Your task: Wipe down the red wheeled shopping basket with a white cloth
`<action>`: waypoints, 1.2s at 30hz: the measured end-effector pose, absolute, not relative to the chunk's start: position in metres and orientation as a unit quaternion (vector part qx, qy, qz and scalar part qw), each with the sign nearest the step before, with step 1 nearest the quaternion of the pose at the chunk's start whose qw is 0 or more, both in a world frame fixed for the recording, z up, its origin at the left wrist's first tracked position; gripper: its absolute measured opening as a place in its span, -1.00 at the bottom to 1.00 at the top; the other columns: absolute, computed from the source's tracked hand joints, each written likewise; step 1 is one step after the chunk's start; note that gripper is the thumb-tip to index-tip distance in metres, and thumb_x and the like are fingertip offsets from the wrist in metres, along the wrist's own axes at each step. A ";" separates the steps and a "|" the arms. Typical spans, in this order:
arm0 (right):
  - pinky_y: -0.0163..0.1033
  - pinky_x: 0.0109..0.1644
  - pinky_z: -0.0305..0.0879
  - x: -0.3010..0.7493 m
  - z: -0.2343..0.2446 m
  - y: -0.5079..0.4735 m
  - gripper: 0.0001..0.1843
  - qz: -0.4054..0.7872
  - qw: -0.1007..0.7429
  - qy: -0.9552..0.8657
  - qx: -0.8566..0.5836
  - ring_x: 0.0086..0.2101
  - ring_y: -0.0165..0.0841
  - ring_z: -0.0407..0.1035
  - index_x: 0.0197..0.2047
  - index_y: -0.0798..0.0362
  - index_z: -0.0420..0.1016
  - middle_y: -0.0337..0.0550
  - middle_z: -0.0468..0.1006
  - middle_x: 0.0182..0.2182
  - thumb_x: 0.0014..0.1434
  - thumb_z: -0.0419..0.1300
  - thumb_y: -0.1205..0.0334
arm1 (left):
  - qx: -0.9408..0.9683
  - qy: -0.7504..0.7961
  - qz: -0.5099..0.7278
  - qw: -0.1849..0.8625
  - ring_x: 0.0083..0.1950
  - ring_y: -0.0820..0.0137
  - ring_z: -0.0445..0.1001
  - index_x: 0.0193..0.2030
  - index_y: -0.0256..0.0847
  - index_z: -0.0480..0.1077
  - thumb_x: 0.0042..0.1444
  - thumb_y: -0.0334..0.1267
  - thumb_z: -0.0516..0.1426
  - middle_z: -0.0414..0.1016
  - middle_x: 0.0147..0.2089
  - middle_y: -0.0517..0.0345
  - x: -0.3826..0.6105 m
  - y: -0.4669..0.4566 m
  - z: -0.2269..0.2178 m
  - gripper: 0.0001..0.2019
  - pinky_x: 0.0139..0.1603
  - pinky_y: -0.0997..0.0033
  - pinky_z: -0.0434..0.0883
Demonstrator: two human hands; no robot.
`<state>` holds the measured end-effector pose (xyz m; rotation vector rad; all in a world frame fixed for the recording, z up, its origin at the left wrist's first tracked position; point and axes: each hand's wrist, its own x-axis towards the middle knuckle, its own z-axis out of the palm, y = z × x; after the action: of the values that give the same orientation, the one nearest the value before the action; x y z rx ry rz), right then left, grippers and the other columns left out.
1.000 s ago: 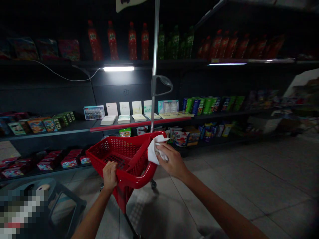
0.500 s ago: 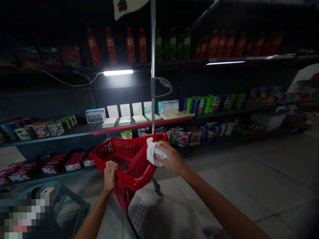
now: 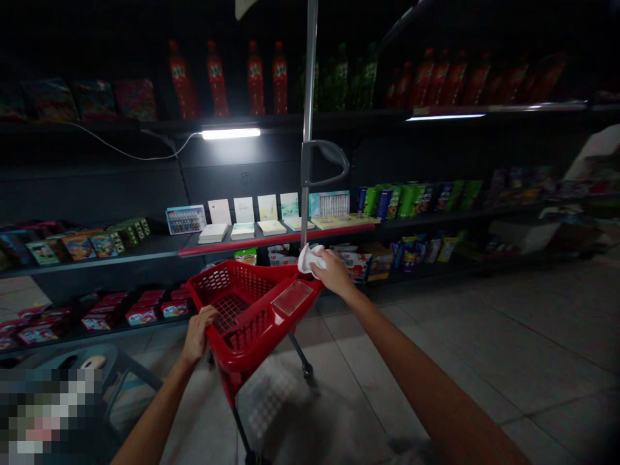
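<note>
– Below the middle shelf [image 3: 281,237], how does the red cart [image 3: 247,358] stand?

– On the tiled floor [image 3: 387,349], left of centre. The basket's long axis slants: its front points up-left towards the shelf, and the end with the rectangular panel [image 3: 293,297] faces lower right.

– And the hands?

– The left hand [image 3: 196,336] has its fingers hooked over the left rim. At the far right corner, a crumpled white cloth [image 3: 310,259] is bunched in the grasp of the right hand [image 3: 334,274].

– What lies around, or in the way?

– A grey-blue stool [image 3: 111,365] at far left, partly blotted out by a blurred patch. Next, red boxes [image 3: 140,313] low beyond the cart. Then a metal pole [image 3: 310,84] with a grey loop handle [image 3: 305,166]; the cloth hides its foot, and it crosses in front of the display. Right of it, green and blue packs [image 3: 407,200].

– Any counts?

– Two boxed sets [image 3: 186,219], one at each end of the display; four upright cards [image 3: 243,210]; four stacks [image 3: 242,231] before them, the last partly behind the pole; four red bottles [image 3: 256,77] above; two strip lights [image 3: 231,134]. The bottles farther right are too dim to count.
</note>
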<state>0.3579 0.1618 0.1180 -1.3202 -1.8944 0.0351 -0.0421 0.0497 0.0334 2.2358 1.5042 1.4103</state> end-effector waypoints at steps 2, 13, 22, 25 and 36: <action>-0.13 0.21 0.24 0.356 0.118 0.160 -0.64 0.016 0.374 -0.764 -0.526 0.05 -0.19 0.37 0.07 0.12 0.49 0.03 0.50 0.01 0.22 0.17 0.22 | 0.762 0.480 0.412 0.137 -0.13 0.23 0.50 -0.49 -0.18 0.42 0.27 -0.01 -0.17 0.59 -0.20 -0.07 -0.052 0.051 0.051 -0.50 0.00 0.25 0.46; -0.13 0.17 0.24 0.324 0.121 0.111 -0.68 0.014 0.340 -0.762 -0.551 0.08 -0.15 0.34 0.04 0.07 0.47 0.01 0.50 0.04 0.24 0.16 0.18 | 0.749 0.589 0.302 0.007 0.07 0.15 0.55 0.05 -0.12 0.52 0.29 0.04 0.00 0.57 0.10 -0.08 0.045 0.002 0.125 -0.58 0.02 0.24 0.42; -0.15 0.02 0.35 0.333 0.137 0.097 -0.58 0.150 0.622 -0.585 -0.498 -0.04 -0.18 0.39 0.07 0.04 0.32 0.00 0.50 -0.04 0.30 -0.05 -0.03 | 0.719 0.654 0.214 -0.098 -0.12 0.09 0.53 -0.14 -0.21 0.50 0.33 0.10 -0.07 0.58 -0.14 -0.19 0.076 -0.015 0.138 -0.53 -0.20 0.24 0.32; -0.17 0.06 0.34 0.325 0.164 0.116 -0.49 0.149 0.690 -0.557 -0.437 0.04 -0.20 0.36 0.20 0.02 0.20 0.03 0.42 0.09 0.29 -0.03 -0.05 | 0.734 0.640 0.207 -0.097 -0.10 0.10 0.53 -0.15 -0.19 0.49 0.33 0.10 -0.05 0.59 -0.12 -0.14 0.057 -0.019 0.141 -0.55 -0.19 0.25 0.32; -0.23 -0.17 0.38 0.266 0.190 0.149 -0.52 0.246 0.719 -0.573 -0.308 -0.25 -0.29 0.44 -0.15 0.06 0.41 -0.12 0.57 -0.25 0.07 0.26 -0.17 | 0.763 0.626 0.136 -0.085 0.03 0.14 0.55 0.01 -0.11 0.50 0.36 0.09 -0.10 0.59 0.04 -0.01 0.024 -0.025 0.155 -0.54 -0.12 0.23 0.40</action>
<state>0.2662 0.1491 0.1901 -0.6806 -1.2661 0.5446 0.0243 -0.0248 0.1553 2.5360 2.0814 0.4509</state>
